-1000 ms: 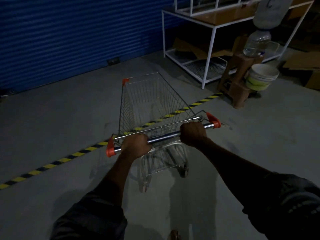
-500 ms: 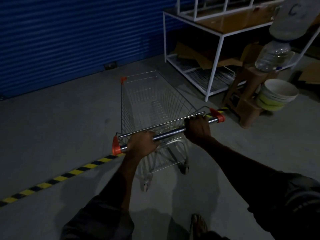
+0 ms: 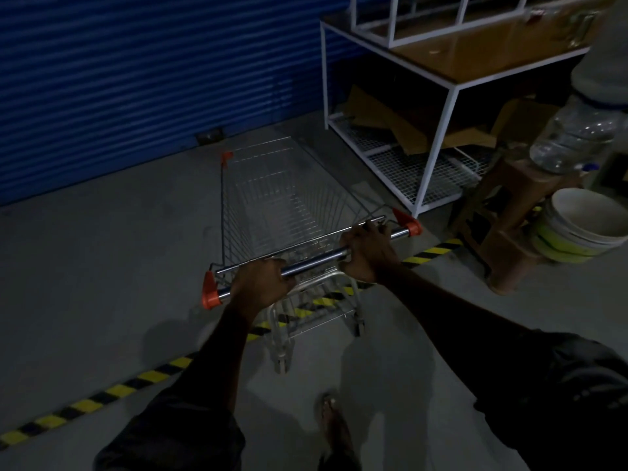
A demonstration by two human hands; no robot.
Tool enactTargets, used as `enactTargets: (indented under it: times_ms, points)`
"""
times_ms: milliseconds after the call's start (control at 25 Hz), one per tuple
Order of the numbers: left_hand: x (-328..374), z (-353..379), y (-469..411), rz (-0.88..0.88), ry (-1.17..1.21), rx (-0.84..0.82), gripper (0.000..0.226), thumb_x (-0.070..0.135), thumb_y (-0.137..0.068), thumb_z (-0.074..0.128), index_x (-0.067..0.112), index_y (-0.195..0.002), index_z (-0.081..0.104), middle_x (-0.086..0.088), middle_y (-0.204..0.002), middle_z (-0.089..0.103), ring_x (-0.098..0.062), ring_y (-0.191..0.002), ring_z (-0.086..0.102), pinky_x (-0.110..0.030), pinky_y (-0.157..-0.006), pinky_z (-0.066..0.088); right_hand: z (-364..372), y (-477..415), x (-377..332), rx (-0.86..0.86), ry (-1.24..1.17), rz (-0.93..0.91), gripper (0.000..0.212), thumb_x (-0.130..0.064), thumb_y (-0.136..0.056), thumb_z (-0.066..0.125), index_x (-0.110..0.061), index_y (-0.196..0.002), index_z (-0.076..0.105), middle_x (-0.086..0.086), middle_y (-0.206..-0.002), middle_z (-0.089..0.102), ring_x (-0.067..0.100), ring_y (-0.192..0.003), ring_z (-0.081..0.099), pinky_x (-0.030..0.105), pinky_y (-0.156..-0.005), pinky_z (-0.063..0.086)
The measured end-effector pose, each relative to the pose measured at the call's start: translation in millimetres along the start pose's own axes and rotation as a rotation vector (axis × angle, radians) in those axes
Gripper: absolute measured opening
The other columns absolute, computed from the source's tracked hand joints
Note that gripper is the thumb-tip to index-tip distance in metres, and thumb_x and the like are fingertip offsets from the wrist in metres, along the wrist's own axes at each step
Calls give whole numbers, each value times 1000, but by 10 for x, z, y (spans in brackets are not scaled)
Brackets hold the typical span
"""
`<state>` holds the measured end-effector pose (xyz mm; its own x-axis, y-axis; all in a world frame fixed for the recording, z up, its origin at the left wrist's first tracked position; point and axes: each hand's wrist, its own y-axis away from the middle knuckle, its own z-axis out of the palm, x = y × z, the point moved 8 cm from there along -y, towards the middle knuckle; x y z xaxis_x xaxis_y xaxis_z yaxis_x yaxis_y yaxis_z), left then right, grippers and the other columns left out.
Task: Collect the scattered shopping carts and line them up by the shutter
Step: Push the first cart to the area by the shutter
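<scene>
Yellow-black hazard tape (image 3: 85, 404) runs on grey concrete floor (image 3: 102, 266) from 8 o'clock up toward 3 o'clock. White metal-frame table (image 3: 438, 130) at 1 o'clock, brown wooden top, wire-mesh lower shelf holding flat cardboard pieces (image 3: 390, 120). Brown stool (image 3: 503, 239) at 3 o'clock, just right of the table. Clear water bottle (image 3: 574, 137) above the stool at 2 o'clock. Stacked white-green buckets (image 3: 584, 229) at 3 o'clock, beside the stool. Dim lighting.

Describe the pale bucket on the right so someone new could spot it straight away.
Start at the blue ribbed metal shutter, then move right past the white-framed metal shelf unit to the brown plastic stool. The round off-white bucket sits at the stool's right, open-topped, with yellow-green bands around its side.
</scene>
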<state>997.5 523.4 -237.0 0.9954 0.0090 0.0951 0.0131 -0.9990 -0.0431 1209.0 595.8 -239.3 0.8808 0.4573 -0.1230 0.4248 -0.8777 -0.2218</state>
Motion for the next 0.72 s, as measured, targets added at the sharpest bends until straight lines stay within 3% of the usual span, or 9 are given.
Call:
enactTargets:
  times_ms: [160, 320, 560, 720]
  points:
    - [-210, -4, -1040, 8, 36, 51, 41, 59, -78, 58, 29, -102, 69, -3, -99, 75, -28, -96, 70, -33, -78, 53, 154, -1072, 288, 45, -5, -7, 46, -51, -63, 47, -26, -92, 72, 2, -98, 69, 37, -105, 59, 52, -95, 39]
    - [-483, 38, -2014, 16, 52, 37, 43, 61, -77, 53, 31, -103, 68, -1, -100, 75, -27, -98, 70, -33, -79, 54, 392, -2065, 476, -55, 65, -3, 50, -56, -66, 51, -27, -101, 71, 5, -107, 67, 38, -110, 58, 57, -102, 36]
    - [-926, 124, -3341, 43, 41, 9, 41, 61, -80, 55, 30, -102, 69, -1, -100, 75, -28, -97, 70, -34, -79, 54, 761, -3402, 708, -73, 36, -6, 42, -53, -63, 64, -29, -98, 68, 0, -105, 67, 36, -109, 58, 58, -101, 37]
    - [-1194, 258, -4235, -29, 17, -6, 49, 65, -77, 48, 34, -109, 66, -2, -103, 74, -30, -98, 70, -36, -81, 55, 946, -4276, 901, -15, 74, -37, 39, -46, -61, 64, -23, -92, 68, 4, -97, 69, 37, -97, 63, 52, -92, 41]
